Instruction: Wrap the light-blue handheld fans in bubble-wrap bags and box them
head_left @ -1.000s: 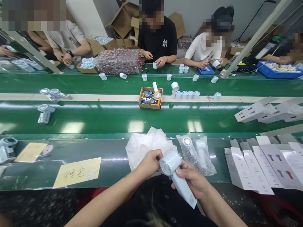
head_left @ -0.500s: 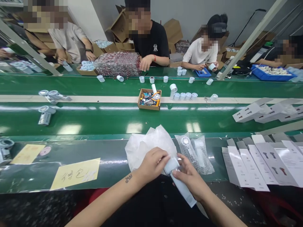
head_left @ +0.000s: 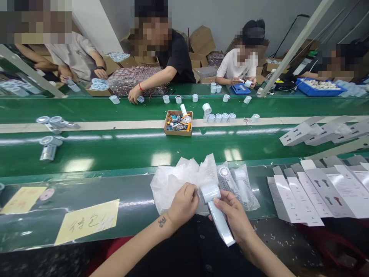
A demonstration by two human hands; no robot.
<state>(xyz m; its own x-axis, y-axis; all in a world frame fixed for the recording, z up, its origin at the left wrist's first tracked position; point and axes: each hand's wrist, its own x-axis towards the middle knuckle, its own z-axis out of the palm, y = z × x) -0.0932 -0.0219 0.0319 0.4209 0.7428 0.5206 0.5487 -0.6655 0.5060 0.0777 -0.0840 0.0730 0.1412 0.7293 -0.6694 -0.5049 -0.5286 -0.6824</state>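
Observation:
A pale handheld fan (head_left: 220, 225) is in my right hand (head_left: 233, 211), its round head up and its handle slanting down toward me. The fingers wrap round the neck and upper handle. My left hand (head_left: 184, 206) is closed beside the fan's head, its fingertips pinching the edge of a translucent bubble-wrap bag (head_left: 210, 169). That bag stands up behind the fan's head, over a pile of similar bags (head_left: 165, 188). To the right lie bagged fans (head_left: 239, 188) in bubble wrap.
Open white boxes (head_left: 311, 192) stand at the right. Yellow paper sheets (head_left: 86, 221) lie at the left. Beyond, the green conveyor (head_left: 132, 148) carries fans (head_left: 50, 146) and a small carton of tools (head_left: 178, 124). Several co-workers sit across from me.
My left hand has come off the fan's head and moved slightly left. A bag now rises behind the head. Across the line, a co-worker's arm has reached to a pale part. The view has shifted slightly.

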